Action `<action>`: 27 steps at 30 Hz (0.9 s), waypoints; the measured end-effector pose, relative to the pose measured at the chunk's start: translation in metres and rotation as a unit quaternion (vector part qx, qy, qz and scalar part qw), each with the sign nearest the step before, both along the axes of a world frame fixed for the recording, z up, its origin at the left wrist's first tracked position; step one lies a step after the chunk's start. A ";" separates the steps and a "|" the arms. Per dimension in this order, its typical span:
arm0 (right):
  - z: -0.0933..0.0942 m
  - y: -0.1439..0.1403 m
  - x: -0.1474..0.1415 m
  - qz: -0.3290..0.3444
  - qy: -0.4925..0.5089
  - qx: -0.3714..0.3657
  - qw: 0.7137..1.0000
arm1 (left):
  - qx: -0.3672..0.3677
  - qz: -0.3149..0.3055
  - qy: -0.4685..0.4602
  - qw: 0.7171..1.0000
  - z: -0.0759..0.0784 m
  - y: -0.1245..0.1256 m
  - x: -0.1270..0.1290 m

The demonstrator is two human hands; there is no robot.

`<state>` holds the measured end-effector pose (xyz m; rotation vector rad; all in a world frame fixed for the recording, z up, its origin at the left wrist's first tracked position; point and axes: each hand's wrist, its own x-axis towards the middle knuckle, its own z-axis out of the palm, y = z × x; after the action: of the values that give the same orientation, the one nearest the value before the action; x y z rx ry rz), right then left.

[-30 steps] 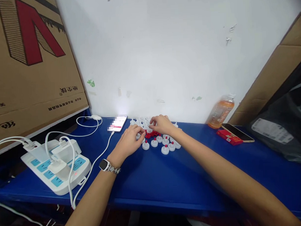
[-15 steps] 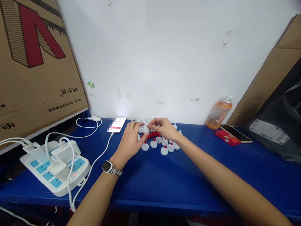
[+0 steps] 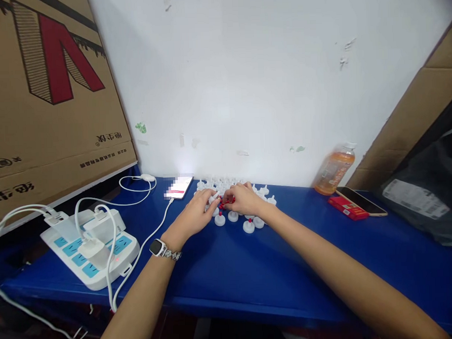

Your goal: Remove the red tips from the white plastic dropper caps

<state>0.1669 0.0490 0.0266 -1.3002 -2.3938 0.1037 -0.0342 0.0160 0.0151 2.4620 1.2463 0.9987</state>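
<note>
My left hand (image 3: 196, 212) pinches a white plastic nozzle cap (image 3: 214, 196) between thumb and fingers, its spout pointing up. Bent over the pile of small red tip caps (image 3: 223, 205), my right hand (image 3: 245, 199) has its fingertips closed among them; a small red piece shows at the fingers, partly hidden. Several white nozzle caps with red tips stand in front, one of them a red-tipped cap (image 3: 248, 226) nearest me. Behind both hands are many white nozzle caps (image 3: 264, 190) without red tips, their spouts upward.
On the left of the blue table (image 3: 230, 278) lies a white power strip (image 3: 100, 277) with plugged chargers and cables. A lit phone (image 3: 180, 187) charges near the wall. To the right are an orange drink bottle (image 3: 333, 170), a red box (image 3: 348, 208), another phone (image 3: 364, 202) and a dark bag (image 3: 426, 182).
My right hand has moved from the white nozzle cap at my left fingertips down to the red tip caps. My left hand still holds the white cap. The view has shifted slightly.
</note>
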 end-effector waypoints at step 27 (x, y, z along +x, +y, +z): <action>-0.009 -0.037 0.014 0.041 0.481 -0.189 0.855 | -0.014 -0.022 0.016 1.000 -0.006 -0.016 0.022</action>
<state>0.1807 0.0119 0.0175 -0.9323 -1.5669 1.0320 -0.0117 -0.0002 0.0096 2.4828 1.2016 0.9284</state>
